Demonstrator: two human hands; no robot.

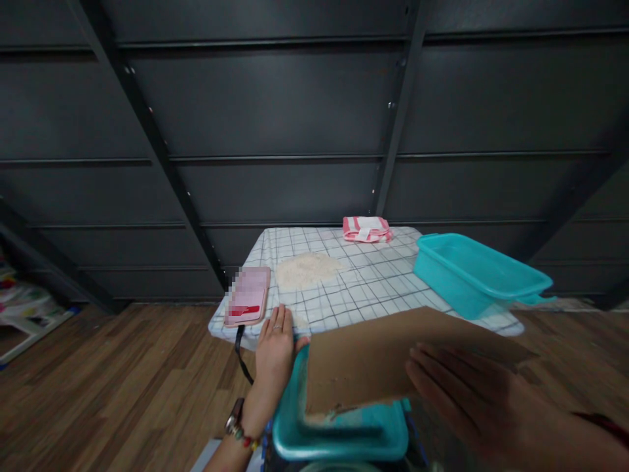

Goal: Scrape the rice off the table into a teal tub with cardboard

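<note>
My left hand [275,351] lies flat with fingers stretched out on the near edge of a small table covered with a checked cloth [373,288], its thumb against a teal container [339,429] just below the table edge. My right hand [466,393] is close to the camera, fingers pressed against a brown cardboard sheet [383,357] that it holds tilted over that container. A pile of white rice grains [307,269] is spread on the cloth ahead of my left hand.
A phone in a pink case [248,295] lies at the table's left side, a black strap hanging off the edge. A second teal tub [474,272] overhangs the right side. A pink-and-white cloth [366,228] sits at the far edge. Dark metal wall panels stand behind; wooden floor around.
</note>
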